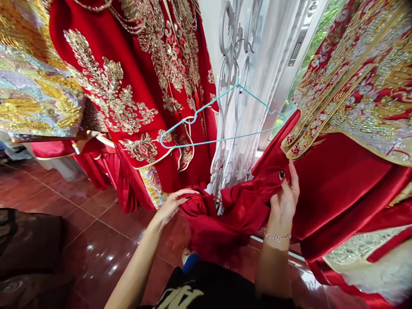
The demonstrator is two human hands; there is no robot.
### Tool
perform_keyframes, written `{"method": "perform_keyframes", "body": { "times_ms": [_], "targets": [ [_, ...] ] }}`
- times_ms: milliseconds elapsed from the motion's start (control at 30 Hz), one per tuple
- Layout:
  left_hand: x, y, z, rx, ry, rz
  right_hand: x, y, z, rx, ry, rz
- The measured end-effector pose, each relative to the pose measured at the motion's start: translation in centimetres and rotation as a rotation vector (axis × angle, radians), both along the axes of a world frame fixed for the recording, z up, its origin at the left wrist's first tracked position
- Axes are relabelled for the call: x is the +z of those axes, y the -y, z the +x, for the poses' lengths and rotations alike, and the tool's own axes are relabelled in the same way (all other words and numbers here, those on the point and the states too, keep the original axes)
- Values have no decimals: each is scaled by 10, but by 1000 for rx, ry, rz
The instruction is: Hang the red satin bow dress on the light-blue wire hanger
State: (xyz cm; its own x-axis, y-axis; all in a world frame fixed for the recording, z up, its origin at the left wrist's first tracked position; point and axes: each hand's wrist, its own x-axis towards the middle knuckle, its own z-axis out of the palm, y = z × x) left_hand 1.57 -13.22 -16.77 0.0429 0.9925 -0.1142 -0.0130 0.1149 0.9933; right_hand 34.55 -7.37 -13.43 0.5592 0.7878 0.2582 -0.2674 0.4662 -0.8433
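A dark red garment of plain cloth hangs bunched between my two hands. My left hand is closed on its gathered left side, with some fingers hidden in the folds. On the right, my right hand grips the other side, thumb in front and forefinger pointing up near the hem of an embroidered jacket. Beyond and above the garment, a light blue wire hanger hangs bare from a scrolled white metal stand.
Red jackets with gold beading hang at the left, near a yellow and silver sequined garment. Red satin skirts hang at the right. A dark bag lies on the red tiled floor. White curtains cover the window side.
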Motion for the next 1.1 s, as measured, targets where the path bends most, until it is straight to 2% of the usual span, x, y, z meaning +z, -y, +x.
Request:
{"method": "perform_keyframes", "body": {
  "times_ms": [100, 167, 300, 367, 433, 500, 567, 633, 700, 833, 1000, 1100],
  "targets": [
    [-10, -4, 11, 6, 139, -21, 1, -1, 1, -58, 84, 8],
    [-17, -7, 15, 30, 78, 51, 4, 0, 4, -162, 266, -12],
    [-28, -11, 20, 113, -143, 182, 8, 5, 16, -549, 767, -238],
    [-32, -12, 24, 160, -173, 196, 7, 8, 18, -609, 851, -282],
    [-35, -14, 30, 197, -179, 200, 3, 9, 15, -509, 774, -236],
    [-37, -15, 35, 211, -162, 193, -1, 11, 8, -384, 605, -159],
    [-39, -17, 38, 213, -122, 175, -5, 12, -2, -335, 462, -97],
    [-41, -18, 40, 202, -69, 144, -8, 15, -12, -325, 407, -60],
    [-44, -19, 43, 179, -20, 104, -12, 18, -20, -295, 434, -50],
    [-50, -18, 49, 155, 16, 62, -25, 25, -25, -116, 490, -70],
    [-51, -21, 53, 207, 31, 86, -42, 30, -29, -154, 567, -129],
    [-50, -24, 56, 202, 85, 74, -48, 39, -43, -32, 529, -144]
  ]
}}
